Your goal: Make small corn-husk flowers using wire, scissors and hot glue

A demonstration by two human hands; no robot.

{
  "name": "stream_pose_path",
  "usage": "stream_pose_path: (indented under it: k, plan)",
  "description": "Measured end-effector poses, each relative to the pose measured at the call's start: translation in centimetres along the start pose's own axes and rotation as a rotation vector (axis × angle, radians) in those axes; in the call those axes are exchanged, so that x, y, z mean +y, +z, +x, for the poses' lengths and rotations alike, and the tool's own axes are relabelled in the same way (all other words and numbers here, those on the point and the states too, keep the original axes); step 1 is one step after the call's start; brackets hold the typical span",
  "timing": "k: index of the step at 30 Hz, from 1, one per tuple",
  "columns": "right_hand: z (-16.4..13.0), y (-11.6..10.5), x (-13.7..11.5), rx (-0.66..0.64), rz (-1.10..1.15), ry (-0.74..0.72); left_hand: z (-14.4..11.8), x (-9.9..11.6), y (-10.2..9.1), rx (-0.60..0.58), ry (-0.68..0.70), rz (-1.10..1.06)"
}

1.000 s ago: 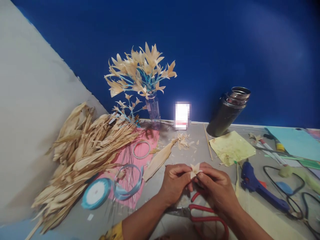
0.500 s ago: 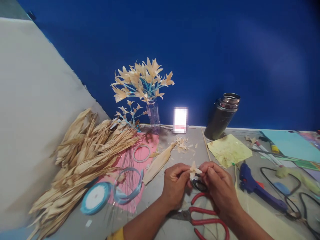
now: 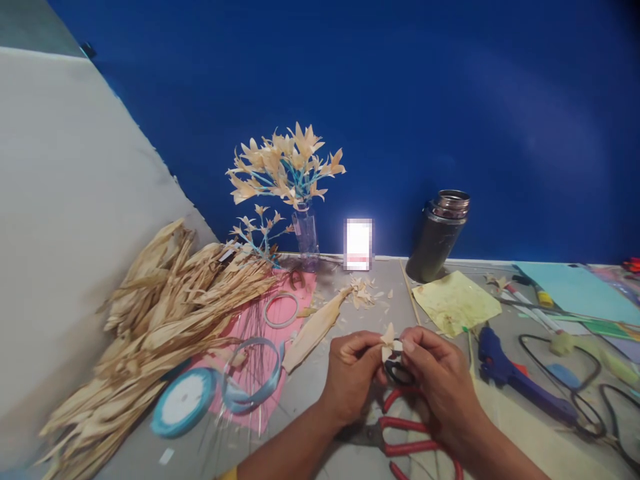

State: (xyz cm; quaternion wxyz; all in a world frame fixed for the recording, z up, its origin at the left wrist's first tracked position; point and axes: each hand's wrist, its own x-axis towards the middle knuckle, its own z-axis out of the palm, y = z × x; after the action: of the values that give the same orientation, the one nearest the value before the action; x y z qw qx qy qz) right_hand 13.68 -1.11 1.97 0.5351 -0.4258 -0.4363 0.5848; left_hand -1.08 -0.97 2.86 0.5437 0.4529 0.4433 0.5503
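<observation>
A small cream corn-husk flower (image 3: 388, 339) is held between my two hands above the table. My left hand (image 3: 350, 377) is closed, with thumb and forefinger pinching the flower's left side. My right hand (image 3: 443, 373) is closed too, its thumb and forefinger pressed on the right-hand petal. Just below the flower shows a black loop (image 3: 399, 373), perhaps a scissor handle; the rest is hidden by my hands. Red-handled scissors (image 3: 407, 424) lie under my wrists, along with another red handle. The flower's underside cannot be seen.
Dried corn husks (image 3: 165, 333) heap at left, beside a blue ribbon spool (image 3: 183, 403) and pink paper (image 3: 295, 300) with wires. Behind stand a vase (image 3: 305, 233) of husk flowers and a dark flask (image 3: 437, 237). A blue glue gun (image 3: 523, 383) and cord lie right.
My right thumb and forefinger have come in onto the flower's right petal, which now looks folded or curled. The view has shifted slightly; my left hand keeps its pinch.
</observation>
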Motion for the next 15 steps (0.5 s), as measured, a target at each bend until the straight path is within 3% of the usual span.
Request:
stream_pose_path:
  k: [7,15]
  plan:
    - [0.06,0.36,-0.36,-0.008,0.059,0.037,0.09,-0.06,0.19,-0.004,-0.076,-0.092]
    - [0.78,-0.57,-0.08,-0.026,-0.025,-0.121,0.49,0.41,0.06,0.031,0.009,-0.067]
